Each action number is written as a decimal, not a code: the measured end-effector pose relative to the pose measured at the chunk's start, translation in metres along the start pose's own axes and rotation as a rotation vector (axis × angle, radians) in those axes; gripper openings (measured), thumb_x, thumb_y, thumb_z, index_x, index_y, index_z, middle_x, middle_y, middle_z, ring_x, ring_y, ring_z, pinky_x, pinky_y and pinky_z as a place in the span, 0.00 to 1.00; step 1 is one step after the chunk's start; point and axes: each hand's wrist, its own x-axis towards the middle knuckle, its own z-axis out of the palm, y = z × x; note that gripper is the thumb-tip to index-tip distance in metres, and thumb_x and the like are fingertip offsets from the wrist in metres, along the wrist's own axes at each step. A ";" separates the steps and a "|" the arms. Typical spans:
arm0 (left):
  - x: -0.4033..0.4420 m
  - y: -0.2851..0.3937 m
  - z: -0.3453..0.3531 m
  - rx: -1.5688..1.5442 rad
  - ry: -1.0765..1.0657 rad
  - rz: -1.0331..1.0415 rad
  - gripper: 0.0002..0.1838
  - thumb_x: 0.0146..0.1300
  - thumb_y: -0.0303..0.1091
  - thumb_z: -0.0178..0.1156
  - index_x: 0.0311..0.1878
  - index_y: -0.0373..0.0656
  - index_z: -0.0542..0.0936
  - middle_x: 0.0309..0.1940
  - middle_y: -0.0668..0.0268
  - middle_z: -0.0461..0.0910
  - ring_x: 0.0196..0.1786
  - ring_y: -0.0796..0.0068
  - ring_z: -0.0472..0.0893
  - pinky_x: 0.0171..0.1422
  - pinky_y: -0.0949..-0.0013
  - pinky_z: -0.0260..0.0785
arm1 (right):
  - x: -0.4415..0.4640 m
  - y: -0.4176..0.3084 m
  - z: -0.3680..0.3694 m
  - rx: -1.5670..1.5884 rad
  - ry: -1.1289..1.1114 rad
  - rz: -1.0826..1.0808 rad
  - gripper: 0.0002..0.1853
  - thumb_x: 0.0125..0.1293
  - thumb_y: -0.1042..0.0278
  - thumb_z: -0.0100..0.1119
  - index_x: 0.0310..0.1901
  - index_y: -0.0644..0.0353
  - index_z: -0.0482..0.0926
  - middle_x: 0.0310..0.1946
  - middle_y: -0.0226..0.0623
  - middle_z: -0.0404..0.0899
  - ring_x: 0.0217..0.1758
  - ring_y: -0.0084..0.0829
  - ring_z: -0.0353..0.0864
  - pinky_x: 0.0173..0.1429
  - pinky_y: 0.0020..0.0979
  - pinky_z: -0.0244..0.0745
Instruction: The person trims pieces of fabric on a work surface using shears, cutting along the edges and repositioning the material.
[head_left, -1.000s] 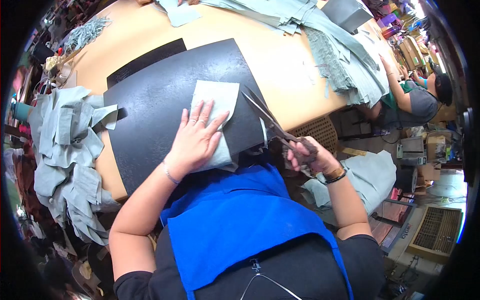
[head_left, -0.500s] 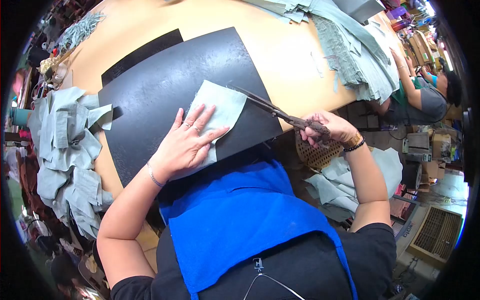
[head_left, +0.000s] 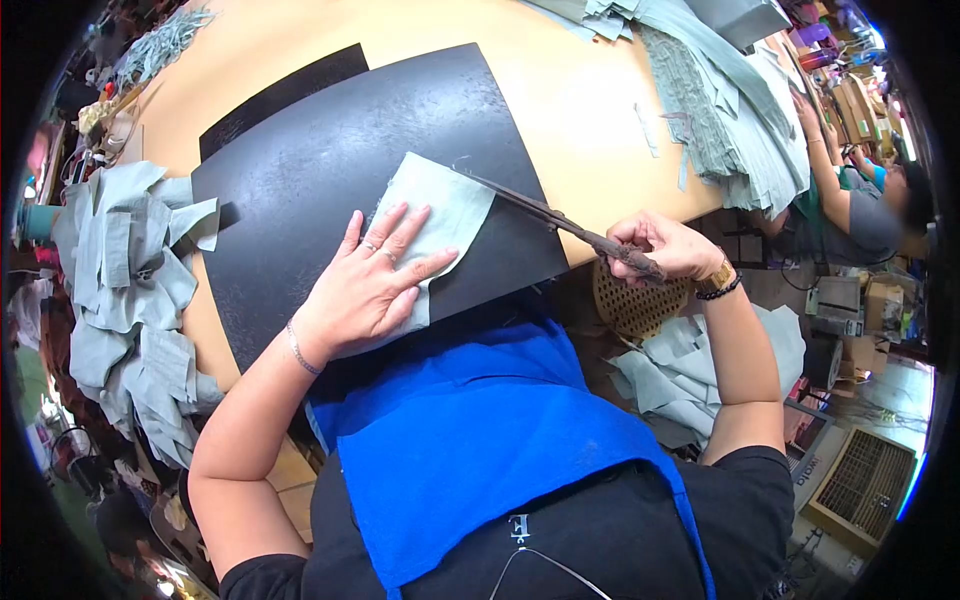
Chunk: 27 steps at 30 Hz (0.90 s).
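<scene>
My left hand (head_left: 372, 285) lies flat with its fingers spread, pressing a pale green piece of fabric (head_left: 432, 205) onto a black board (head_left: 290, 180). Part of the fabric is hidden beneath the palm. Long dark scissors (head_left: 540, 210) are gripped in my right hand (head_left: 665, 250), by handles that look wrapped in brown material. Their tips reach the upper right edge of the fabric, where loose threads (head_left: 460, 165) show.
Rumpled pale green pieces (head_left: 135, 270) hang over the table's left edge. Layered fabric strips (head_left: 715, 110) lie at the right, beside a grey box (head_left: 740, 20). More fabric (head_left: 680, 365) sits below near a woven seat (head_left: 635, 300). Another person (head_left: 860, 210) works at far right.
The scissor blades have come closer together at the fabric's edge, and my right hand's fingers have shifted on the handles. My left hand stays on the fabric. The whole view has shifted slightly.
</scene>
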 end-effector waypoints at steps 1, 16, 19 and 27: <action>0.000 0.000 0.000 0.001 -0.004 -0.002 0.30 0.60 0.41 0.43 0.69 0.70 0.68 0.76 0.59 0.49 0.78 0.53 0.48 0.77 0.41 0.33 | 0.000 0.001 0.000 0.006 -0.002 0.003 0.14 0.61 0.59 0.67 0.33 0.62 0.79 0.25 0.25 0.79 0.25 0.13 0.75 0.28 0.17 0.71; -0.001 -0.001 0.002 0.018 0.010 0.012 0.30 0.61 0.42 0.45 0.69 0.69 0.67 0.76 0.58 0.48 0.78 0.53 0.48 0.76 0.40 0.35 | 0.000 -0.005 0.001 0.004 0.059 0.026 0.12 0.61 0.61 0.67 0.32 0.62 0.80 0.20 0.25 0.76 0.20 0.14 0.74 0.24 0.17 0.69; 0.000 -0.001 0.001 0.007 0.008 0.016 0.29 0.61 0.42 0.45 0.69 0.69 0.67 0.76 0.58 0.49 0.78 0.52 0.48 0.76 0.39 0.35 | 0.012 -0.006 -0.002 -0.037 0.016 -0.023 0.12 0.60 0.61 0.67 0.32 0.63 0.80 0.19 0.26 0.76 0.20 0.14 0.74 0.24 0.17 0.69; 0.000 -0.002 0.001 0.010 0.016 0.021 0.29 0.61 0.44 0.45 0.69 0.68 0.67 0.76 0.57 0.50 0.77 0.52 0.48 0.76 0.39 0.37 | 0.002 -0.012 -0.005 -0.075 0.075 0.050 0.13 0.59 0.60 0.69 0.32 0.64 0.81 0.19 0.27 0.77 0.20 0.15 0.75 0.24 0.18 0.69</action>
